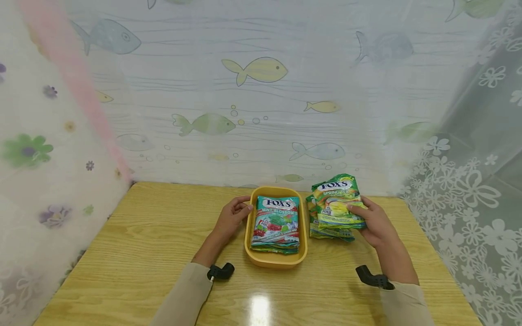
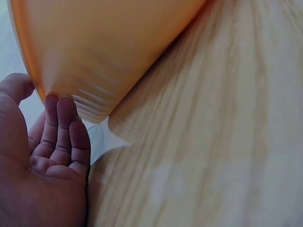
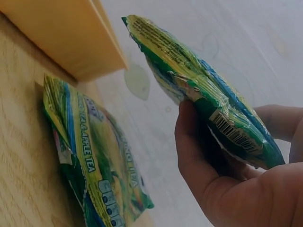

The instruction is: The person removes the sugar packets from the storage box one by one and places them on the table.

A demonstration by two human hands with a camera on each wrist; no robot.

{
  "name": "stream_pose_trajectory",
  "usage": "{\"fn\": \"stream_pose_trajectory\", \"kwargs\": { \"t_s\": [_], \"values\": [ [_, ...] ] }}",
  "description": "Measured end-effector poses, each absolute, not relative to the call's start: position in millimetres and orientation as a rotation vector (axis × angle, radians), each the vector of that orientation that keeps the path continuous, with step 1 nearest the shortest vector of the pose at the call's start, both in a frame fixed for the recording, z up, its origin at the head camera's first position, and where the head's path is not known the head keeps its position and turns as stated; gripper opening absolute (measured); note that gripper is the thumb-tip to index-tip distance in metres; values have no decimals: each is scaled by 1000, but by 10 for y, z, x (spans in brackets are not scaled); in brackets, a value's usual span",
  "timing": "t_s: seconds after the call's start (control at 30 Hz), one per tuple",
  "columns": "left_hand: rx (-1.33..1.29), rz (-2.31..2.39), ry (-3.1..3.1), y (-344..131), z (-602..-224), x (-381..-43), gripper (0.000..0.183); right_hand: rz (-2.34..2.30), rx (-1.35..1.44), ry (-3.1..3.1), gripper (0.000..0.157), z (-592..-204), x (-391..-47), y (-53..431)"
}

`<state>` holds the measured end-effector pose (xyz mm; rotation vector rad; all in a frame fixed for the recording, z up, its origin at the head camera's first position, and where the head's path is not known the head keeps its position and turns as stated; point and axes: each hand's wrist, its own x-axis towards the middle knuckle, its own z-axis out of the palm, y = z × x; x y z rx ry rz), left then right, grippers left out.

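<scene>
A yellow plastic tub point(image 1: 276, 261) stands on the table, and a teal Fox's Mint Blossom candy packet point(image 1: 275, 222) lies in it on top of other packets. My left hand point(image 1: 232, 219) holds the tub's left rim, the thumb at the edge and the fingertips point(image 2: 66, 101) against the outer wall. My right hand point(image 1: 377, 222) grips a green Fox's Spring Tea candy packet point(image 1: 336, 194), thumb on its front and fingers behind. Held off the table, this packet hangs above another green packet point(image 3: 102, 161) lying right of the tub, partly hidden in the head view.
The wooden table point(image 1: 155, 244) reaches back to a curtain point(image 1: 261, 136) printed with fish. A flowered curtain point(image 1: 481, 217) hangs along the right side and another on the left. Black wrist mounts point(image 1: 220, 271) sit at both sleeves.
</scene>
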<state>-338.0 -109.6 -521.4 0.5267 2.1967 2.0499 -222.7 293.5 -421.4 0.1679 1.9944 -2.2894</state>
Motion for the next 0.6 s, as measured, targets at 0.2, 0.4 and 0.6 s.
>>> {"fn": "stream_pose_trajectory", "kwargs": {
  "t_s": [0.2,0.4,0.6],
  "values": [
    [543,2037,2204,-1101,-5220,-3385,42,-2312,225,1967,82,-4250,-2233,2979],
    [560,2030,2214,-1097,-5217,-3384,41,-2360,260,1905,82,-4302,-2252,3079],
    [544,2032,2225,-1101,-5220,-3388,41,-2383,278,1860,82,-4342,-2264,3165]
  ]
}}
